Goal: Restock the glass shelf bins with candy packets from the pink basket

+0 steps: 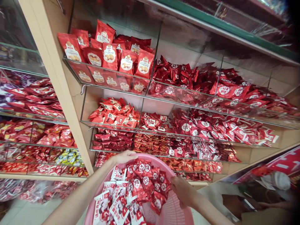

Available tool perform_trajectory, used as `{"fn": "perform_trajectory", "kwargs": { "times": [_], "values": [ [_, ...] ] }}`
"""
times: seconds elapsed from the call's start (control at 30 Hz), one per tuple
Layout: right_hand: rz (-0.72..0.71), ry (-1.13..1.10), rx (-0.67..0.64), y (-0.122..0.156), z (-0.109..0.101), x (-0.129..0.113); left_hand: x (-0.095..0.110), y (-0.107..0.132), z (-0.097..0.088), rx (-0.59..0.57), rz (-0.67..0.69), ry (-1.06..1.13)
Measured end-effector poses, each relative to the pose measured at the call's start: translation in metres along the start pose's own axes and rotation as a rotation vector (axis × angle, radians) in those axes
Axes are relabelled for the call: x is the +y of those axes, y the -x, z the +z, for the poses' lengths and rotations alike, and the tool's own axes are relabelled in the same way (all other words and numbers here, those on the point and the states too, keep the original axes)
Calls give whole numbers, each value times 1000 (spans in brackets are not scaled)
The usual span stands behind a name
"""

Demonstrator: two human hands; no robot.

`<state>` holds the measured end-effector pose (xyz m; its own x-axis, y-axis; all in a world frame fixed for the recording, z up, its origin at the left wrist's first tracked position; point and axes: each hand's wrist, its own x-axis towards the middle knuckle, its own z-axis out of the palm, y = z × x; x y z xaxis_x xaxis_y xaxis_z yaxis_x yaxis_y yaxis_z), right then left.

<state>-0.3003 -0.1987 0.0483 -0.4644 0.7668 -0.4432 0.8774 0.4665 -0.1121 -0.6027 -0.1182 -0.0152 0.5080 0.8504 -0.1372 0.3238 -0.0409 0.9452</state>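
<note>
Head view. Left hand (123,157) curled over the rim of a pink plastic basket (174,207), its grip closed on the rim. Right hand (182,190), slightly blurred, just beside red-and-white snack packets (145,184) heaped inside the basket; whether its grip pinches anything cannot be told. Basket cut off by the lower frame edge. Packets bear round white badges; their print is unreadable. Beyond, glass display shelves (150,128) hold similar red packets.
</note>
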Motion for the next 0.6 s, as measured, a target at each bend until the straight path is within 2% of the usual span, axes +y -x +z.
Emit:
{"fn": "perform_trajectory", "kwargs": {
  "times": [0.1,0.27,0.4,0.6],
  "values": [
    [31,186,12,2,-9,-6,1,0,0,-29,-3,40],
    [145,123,190,-5,-23,-11,3,1,0,-39,-5,46],
    [174,116,282,-18,-27,-12,3,1,0,-22,-7,2],
    [78,119,422,-29,-43,2,3,1,0,-13,-29,7]
  ]
}}
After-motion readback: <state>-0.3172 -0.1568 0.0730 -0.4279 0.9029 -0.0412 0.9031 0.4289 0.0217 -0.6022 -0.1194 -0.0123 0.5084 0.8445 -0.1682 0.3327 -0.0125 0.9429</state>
